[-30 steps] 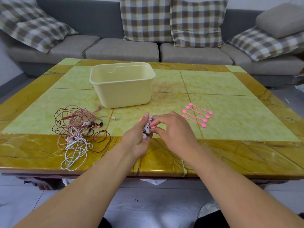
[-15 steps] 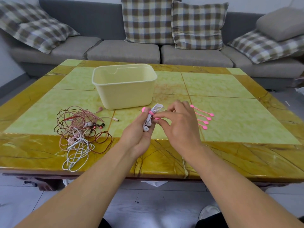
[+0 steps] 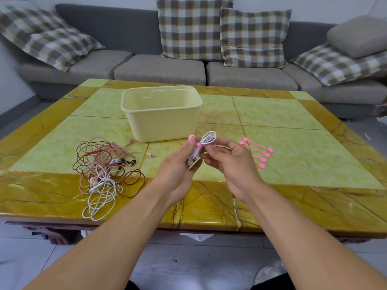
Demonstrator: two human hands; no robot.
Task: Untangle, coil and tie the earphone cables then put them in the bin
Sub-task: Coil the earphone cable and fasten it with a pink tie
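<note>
A coiled white earphone cable (image 3: 206, 141) sits between both hands above the table's near half, with a pink tie (image 3: 198, 145) wrapped round its middle. My left hand (image 3: 178, 170) grips the lower part of the coil, its earbuds poking out by the palm. My right hand (image 3: 228, 162) pinches the coil at the pink tie from the right. The pale yellow bin (image 3: 161, 114) stands just behind the hands. A tangle of pink, brown and white earphone cables (image 3: 102, 172) lies at the near left of the table.
Several spare pink ties (image 3: 258, 152) lie in a row on the table, right of my right hand. The green and amber stone table (image 3: 293, 174) has a grey sofa (image 3: 159, 68) with checked cushions behind it. A shoe (image 3: 267, 273) shows below on the floor.
Both hands have lifted the white coil and moved it away from me toward the bin. The coil's loop end now stands clear above my fingers.
</note>
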